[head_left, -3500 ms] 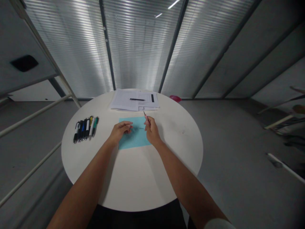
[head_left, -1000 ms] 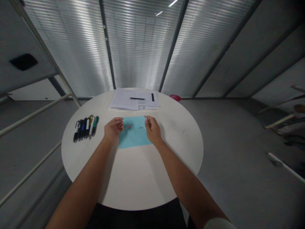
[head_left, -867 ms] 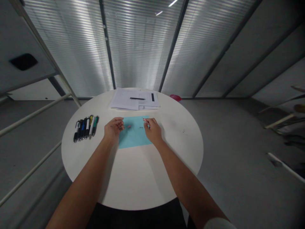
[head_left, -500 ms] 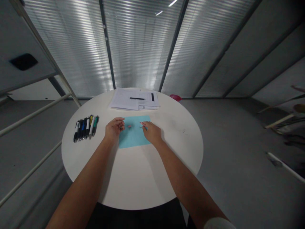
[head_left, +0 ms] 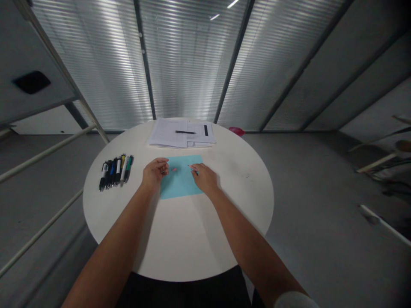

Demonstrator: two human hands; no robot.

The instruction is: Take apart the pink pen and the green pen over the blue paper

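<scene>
Pens (head_left: 115, 172) lie bunched on the white table (head_left: 192, 244), left of the left hand (head_left: 155, 173), whose curled fingers rest at the blue sheet's (head_left: 180, 187) edge, their grip unclear. A pink bit (head_left: 174, 170) lies on the sheet. The right hand (head_left: 204, 178) pinches a thin pink-tipped stick (head_left: 192, 168) above the sheet. Papers (head_left: 170, 133) lie beyond.
</scene>
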